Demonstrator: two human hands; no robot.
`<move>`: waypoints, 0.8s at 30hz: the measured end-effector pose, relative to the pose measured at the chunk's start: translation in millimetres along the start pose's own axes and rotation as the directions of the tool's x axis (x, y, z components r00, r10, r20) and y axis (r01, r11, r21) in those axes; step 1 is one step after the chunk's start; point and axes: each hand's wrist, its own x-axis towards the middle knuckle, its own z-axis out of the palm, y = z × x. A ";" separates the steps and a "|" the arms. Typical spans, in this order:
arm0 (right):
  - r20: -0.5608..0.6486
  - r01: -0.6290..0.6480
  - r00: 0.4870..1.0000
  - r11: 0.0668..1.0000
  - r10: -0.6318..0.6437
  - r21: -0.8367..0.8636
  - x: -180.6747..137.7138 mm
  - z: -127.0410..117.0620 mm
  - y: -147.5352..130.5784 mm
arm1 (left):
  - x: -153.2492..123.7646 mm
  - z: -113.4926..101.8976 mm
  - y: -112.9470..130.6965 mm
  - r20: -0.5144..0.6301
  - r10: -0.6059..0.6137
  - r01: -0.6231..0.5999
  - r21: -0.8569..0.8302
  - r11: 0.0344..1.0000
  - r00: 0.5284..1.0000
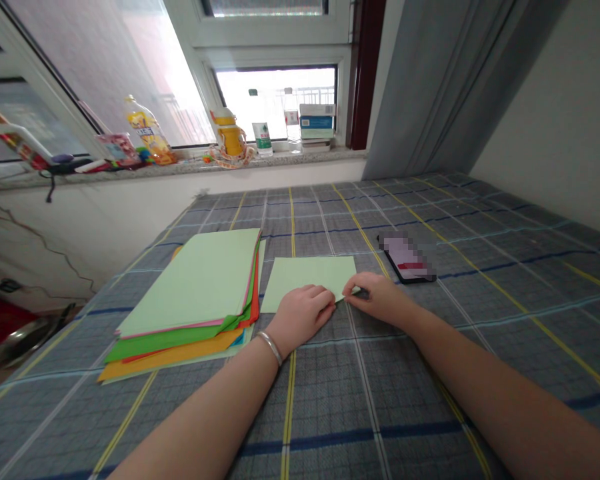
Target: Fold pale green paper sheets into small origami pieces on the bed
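Note:
A light green sheet of paper (310, 277) lies on the checked cloth in front of me, roughly rectangular. My left hand (303, 313), a silver bangle on its wrist, rests on the sheet's near edge. Its fingers are bent and held together, closed on the paper near the right corner. At that same right corner my right hand (375, 297) pinches the paper's edge between thumb and fingertips. The two hands' fingertips are close but apart. What the left fingers cover is hidden.
Left of the sheet lies a stack of coloured paper (195, 280), light green on top. A phone (407, 257) lies to the right on the checked cloth (330, 413). Behind, the windowsill (180, 167) holds bottles, a yellow cup (230, 137) and boxes (317, 123).

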 end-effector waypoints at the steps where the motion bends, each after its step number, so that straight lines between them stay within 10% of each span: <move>1: 0.012 0.012 1.000 1.000 -0.012 -0.014 0.3 1.3 -1.2 | 0.4 1.4 0.3 0.003 0.018 -0.018 0.008 1.000 1.000; 24: -0.072 0.154 0.987 0.981 -0.147 0.115 0.4 -11.1 3.9 | 0.8 -6.8 -8.3 -0.096 0.058 -0.057 0.016 0.998 0.994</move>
